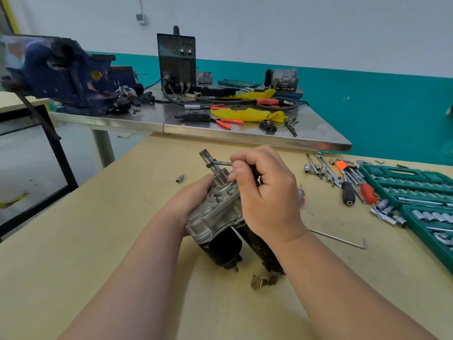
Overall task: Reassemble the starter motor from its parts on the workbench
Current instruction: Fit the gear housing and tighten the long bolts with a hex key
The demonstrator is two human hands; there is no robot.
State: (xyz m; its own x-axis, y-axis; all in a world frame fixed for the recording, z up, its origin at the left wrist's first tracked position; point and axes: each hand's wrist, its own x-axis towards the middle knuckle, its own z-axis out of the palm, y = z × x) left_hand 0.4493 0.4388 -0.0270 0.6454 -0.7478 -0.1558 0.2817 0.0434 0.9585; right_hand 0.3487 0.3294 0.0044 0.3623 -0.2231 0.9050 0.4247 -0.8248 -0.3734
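At the desk's [98,241] middle, the starter motor [215,217] is gripped by the left hand [191,200]. A bent metal piece [221,163] is pinched at its shaft [206,158] by the right hand [267,192] and could be dropped if the pinch slips.

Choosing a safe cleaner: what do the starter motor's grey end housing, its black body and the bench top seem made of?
End housing: dull silver-grey with rounded moulded ribs, probably cast aluminium. Black body: dark, slightly glossy cylinder, likely painted steel, though uncertain. Bench top: flat matte tan with no visible grain, perhaps laminated or painted board.
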